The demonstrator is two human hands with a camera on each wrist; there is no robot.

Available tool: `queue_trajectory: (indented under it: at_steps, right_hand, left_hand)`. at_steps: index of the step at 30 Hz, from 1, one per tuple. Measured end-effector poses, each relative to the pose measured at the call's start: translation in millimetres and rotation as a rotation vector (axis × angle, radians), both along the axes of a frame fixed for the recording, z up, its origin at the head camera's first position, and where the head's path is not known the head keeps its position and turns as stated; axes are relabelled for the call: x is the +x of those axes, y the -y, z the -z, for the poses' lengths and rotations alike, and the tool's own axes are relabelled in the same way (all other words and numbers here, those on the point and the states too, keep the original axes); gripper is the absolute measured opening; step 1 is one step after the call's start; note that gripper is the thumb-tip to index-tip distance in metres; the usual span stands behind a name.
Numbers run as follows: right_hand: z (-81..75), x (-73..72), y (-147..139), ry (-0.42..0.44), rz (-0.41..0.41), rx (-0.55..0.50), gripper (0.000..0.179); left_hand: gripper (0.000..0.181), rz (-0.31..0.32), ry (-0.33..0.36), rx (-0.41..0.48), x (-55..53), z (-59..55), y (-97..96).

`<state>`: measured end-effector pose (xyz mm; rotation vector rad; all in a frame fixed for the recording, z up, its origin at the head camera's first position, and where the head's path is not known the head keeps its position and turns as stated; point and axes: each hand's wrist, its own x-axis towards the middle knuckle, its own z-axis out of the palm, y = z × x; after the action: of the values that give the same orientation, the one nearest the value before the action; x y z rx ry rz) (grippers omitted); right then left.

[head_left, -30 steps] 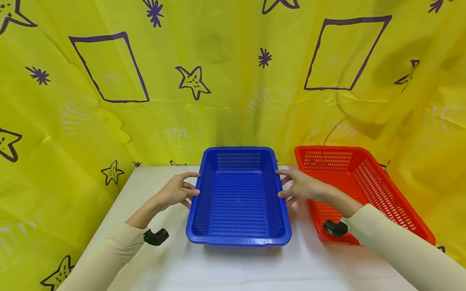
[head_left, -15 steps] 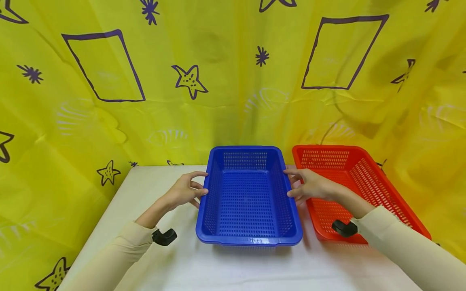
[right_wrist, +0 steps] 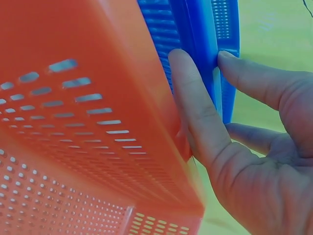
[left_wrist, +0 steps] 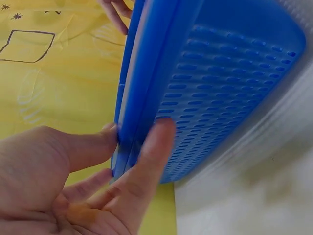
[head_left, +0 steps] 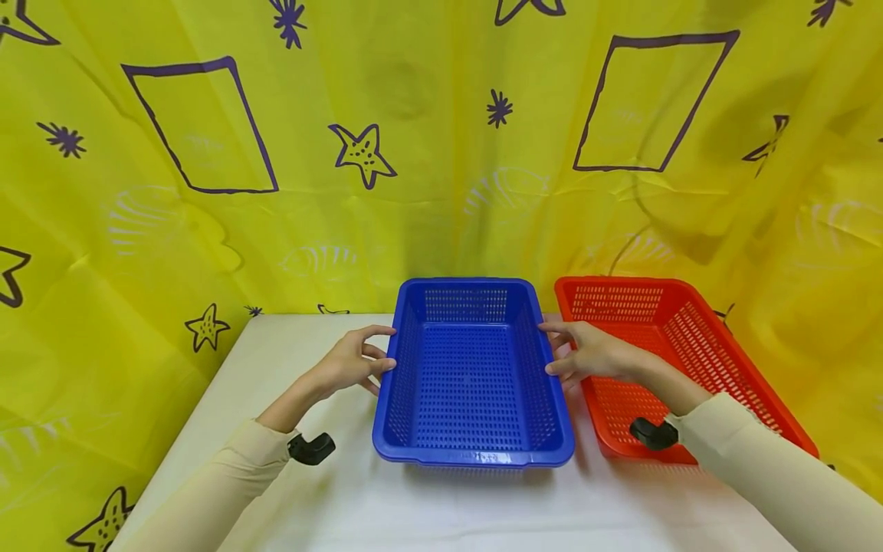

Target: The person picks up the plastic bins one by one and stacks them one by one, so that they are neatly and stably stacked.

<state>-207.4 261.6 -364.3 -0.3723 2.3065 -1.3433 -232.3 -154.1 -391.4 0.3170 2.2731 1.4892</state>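
A blue plastic basket [head_left: 469, 383] with slotted walls and nothing inside sits in the middle of the head view. My left hand [head_left: 348, 360] grips its left rim, thumb on the rim and fingers under the outer side. In the left wrist view the left hand [left_wrist: 98, 176] pinches the blue rim [left_wrist: 146, 73]. On the opposite side, my right hand [head_left: 586, 354] holds the right rim the same way. The right wrist view has the right hand [right_wrist: 264, 127] with its fingers against the blue basket's outer wall, close beside the red basket [right_wrist: 112, 98].
A red plastic basket [head_left: 717, 337] stands on the white table [head_left: 310, 506] to the right, partly behind the right forearm. Yellow patterned sheeting [head_left: 441, 138] hangs behind and at both sides of the table.
Both hands and the blue basket have shifted a little to the right, nearer the red basket. Over the last half second they have hardly moved.
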Motion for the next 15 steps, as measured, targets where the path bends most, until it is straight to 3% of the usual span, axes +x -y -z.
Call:
queue_trajectory:
  at_steps: [8,12,15]
  right_hand:
    - [-7.2,-0.1,-1.6,0.003,-0.058,0.046,0.088]
    - [-12.7,0.1,-6.0,0.019,-0.082,0.066,0.092]
    - [-20.9,1.5,-10.4,0.003,-0.098,0.09,0.093]
  left_hand:
    - [0.055,0.043,-0.072,-0.114,-2.7,-8.0,1.2]
    - [0.056,0.058,-0.174,-0.184,-4.3,-12.5,-0.1]
    - [0.061,0.059,-0.289,-0.231,-5.6,-16.8,-1.3]
